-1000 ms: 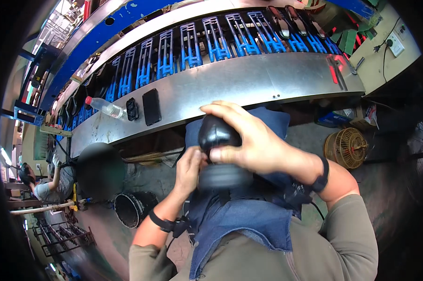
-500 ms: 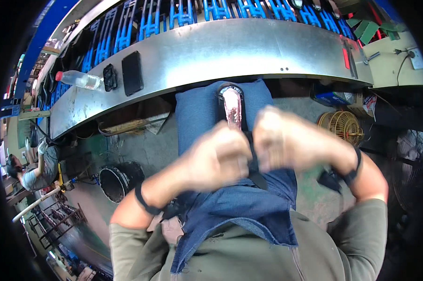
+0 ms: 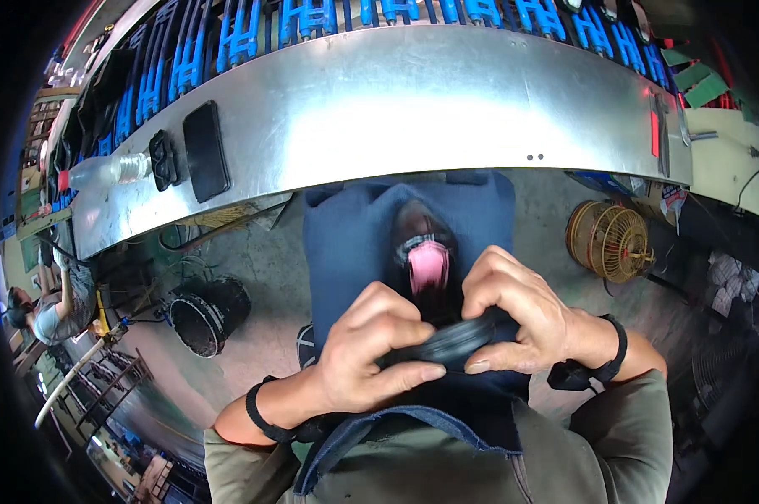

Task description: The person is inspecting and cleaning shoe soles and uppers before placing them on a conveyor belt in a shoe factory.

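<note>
A black shoe (image 3: 426, 220) lies on the blue apron (image 3: 337, 244) over my lap, its rounded toe pointing away from me. Pink material (image 3: 430, 265) shows inside its opening. At the near end, my left hand (image 3: 375, 340) pinches the dark rim (image 3: 455, 340) between thumb and fingers. From the other side my right hand (image 3: 518, 315) grips the same rim, thumb below and fingers curled above. The part of the shoe between the rim and the pink material is in shadow.
Beyond my knees runs a metal bench (image 3: 312, 109) with a phone (image 3: 206, 151), a small black case (image 3: 163, 160) and a plastic bottle (image 3: 107, 171). Blue racks (image 3: 308, 21) line its far side. A black bucket (image 3: 196, 323), a wicker basket (image 3: 606, 241) and another person (image 3: 50, 311) are around me.
Both hands were blurred with motion and are now sharper, lower and closed on the dark rim. The shoe's toe has come nearer to me, and less pink shows.
</note>
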The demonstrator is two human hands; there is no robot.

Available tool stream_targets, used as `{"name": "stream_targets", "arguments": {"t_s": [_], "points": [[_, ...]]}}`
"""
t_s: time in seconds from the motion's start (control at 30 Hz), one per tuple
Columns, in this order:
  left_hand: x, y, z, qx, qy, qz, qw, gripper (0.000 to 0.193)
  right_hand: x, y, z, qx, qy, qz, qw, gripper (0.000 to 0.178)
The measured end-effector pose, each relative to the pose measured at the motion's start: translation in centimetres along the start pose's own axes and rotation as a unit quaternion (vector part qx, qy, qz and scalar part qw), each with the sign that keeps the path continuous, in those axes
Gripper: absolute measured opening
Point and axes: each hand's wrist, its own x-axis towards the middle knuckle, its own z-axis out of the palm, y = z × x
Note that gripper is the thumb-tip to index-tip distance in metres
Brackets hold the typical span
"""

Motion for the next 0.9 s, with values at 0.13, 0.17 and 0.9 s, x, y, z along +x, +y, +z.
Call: {"name": "stream_targets", "arguments": {"t_s": [0.13,0.17,0.9], "points": [[2.6,-1.4,-0.6,-0.036,0.072,-0.112,0.99,0.028,1.8,1.2,0.1,-0.019,0.068,0.145,0.987,0.038],[2.9,-1.8,-0.7,-0.039,0.075,-0.135,0.987,0.025,2.2,1.6,-0.1,-0.04,0.067,0.137,0.988,0.037],[-1.6,0.9,1.8,-0.087,0.037,0.003,0.995,0.095,-2.3,-2.1,6.2,0.194,0.084,-0.005,0.977,0.046]]}}
